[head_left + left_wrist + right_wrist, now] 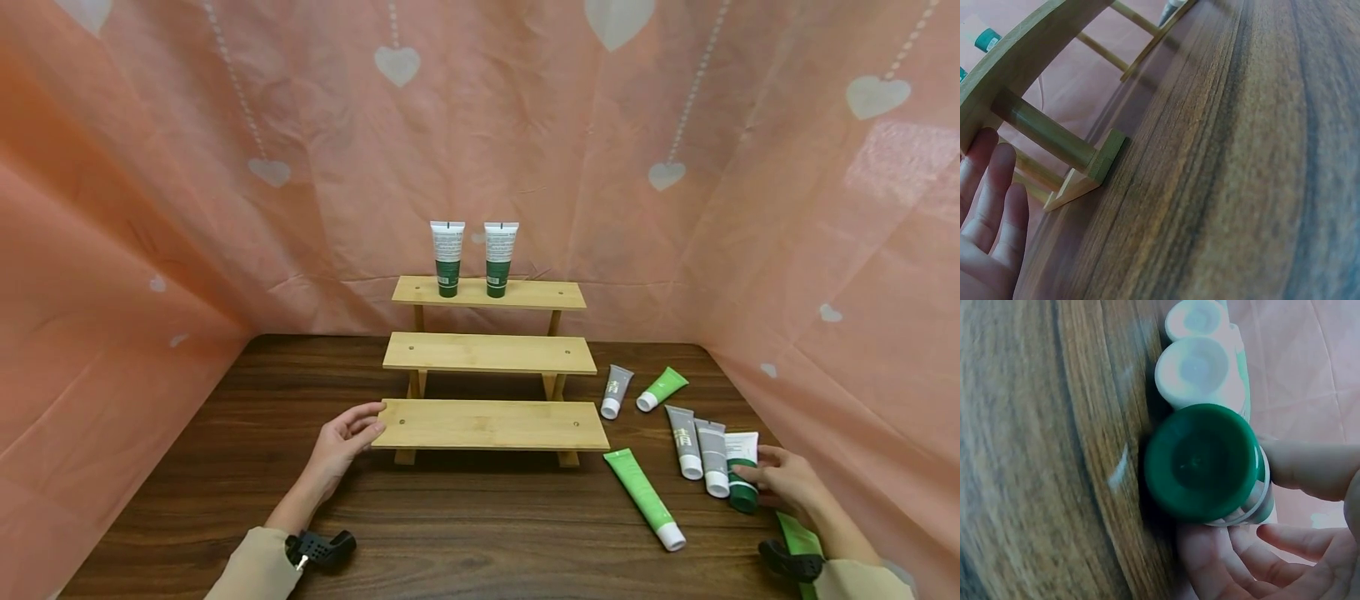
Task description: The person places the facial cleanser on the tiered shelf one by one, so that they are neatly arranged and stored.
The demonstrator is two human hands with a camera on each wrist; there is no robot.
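Note:
My right hand [787, 482] grips a white and dark-green tube [742, 450] lying on the table at the right. In the right wrist view its round green cap [1200, 462] faces the camera, with thumb and fingers on either side. My left hand [341, 446] touches the left end of the lowest board of a three-tier wooden stand [487, 425]. The left wrist view shows its fingers [1000, 181] fairly straight at that board's end; the thumb is out of sight there. Two similar tubes, one on the left [447, 262] and one on the right [498, 262], stand cap-down on the top board.
Beside the gripped tube lie two grey tubes [684, 442]. Farther back are another grey tube [617, 392] and a small green tube [663, 388]. A long green tube [645, 500] lies right of the stand. Another green tube [798, 537] is partly under the right wrist.

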